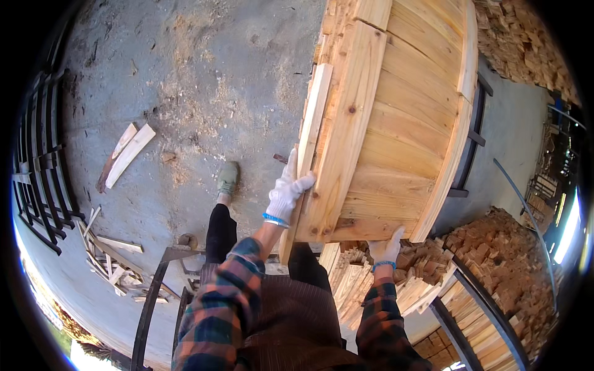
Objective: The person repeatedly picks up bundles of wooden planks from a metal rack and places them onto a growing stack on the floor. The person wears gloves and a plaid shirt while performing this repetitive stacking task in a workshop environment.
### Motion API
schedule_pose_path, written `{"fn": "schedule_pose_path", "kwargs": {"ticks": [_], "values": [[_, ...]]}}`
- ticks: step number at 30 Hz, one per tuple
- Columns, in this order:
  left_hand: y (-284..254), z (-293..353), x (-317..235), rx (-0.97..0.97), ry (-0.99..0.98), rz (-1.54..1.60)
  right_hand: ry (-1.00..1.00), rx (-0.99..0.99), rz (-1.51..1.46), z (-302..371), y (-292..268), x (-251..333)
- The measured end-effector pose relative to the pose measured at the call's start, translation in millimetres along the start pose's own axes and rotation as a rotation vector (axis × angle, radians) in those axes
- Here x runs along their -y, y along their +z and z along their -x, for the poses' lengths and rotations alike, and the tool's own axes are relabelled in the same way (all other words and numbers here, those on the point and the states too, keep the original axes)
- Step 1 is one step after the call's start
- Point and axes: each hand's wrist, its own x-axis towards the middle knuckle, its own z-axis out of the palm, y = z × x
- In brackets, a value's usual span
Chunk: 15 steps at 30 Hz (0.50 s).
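My left hand (pixel 286 193), in a white glove with a blue cuff, is closed around a narrow wooden strip (pixel 317 105). The strip lies lengthwise along the left side of a stack of light wooden boards. Its thumb crosses the strip's top, with the fingers on the far left side. A broad knotty board (pixel 352 105) runs beside it, and crosswise planks (pixel 408 130) fill the middle of the stack. My gloved right hand (pixel 385 250) grips the nearest crosswise plank (pixel 371 229) at its near edge. One finger reaches over the top; the others are mostly hidden.
Two loose boards (pixel 130 154) and a heap of offcuts (pixel 114 263) lie on the dusty concrete floor (pixel 204 74) at left. Dark metal racks (pixel 43 167) stand at far left. Piles of wood blocks (pixel 495 266) and a metal frame (pixel 482 303) are at right.
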Motion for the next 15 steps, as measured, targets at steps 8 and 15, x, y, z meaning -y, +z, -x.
{"fn": "schedule_pose_path", "kwargs": {"ticks": [8,15], "values": [[-28,-35,14,0.062,0.143,0.158,-0.092,-0.12,0.009,-25,24,-14],[-79,-45,-2,0.027,0.133,0.303,-0.115,-0.064,0.016,-30,6,-13]]}}
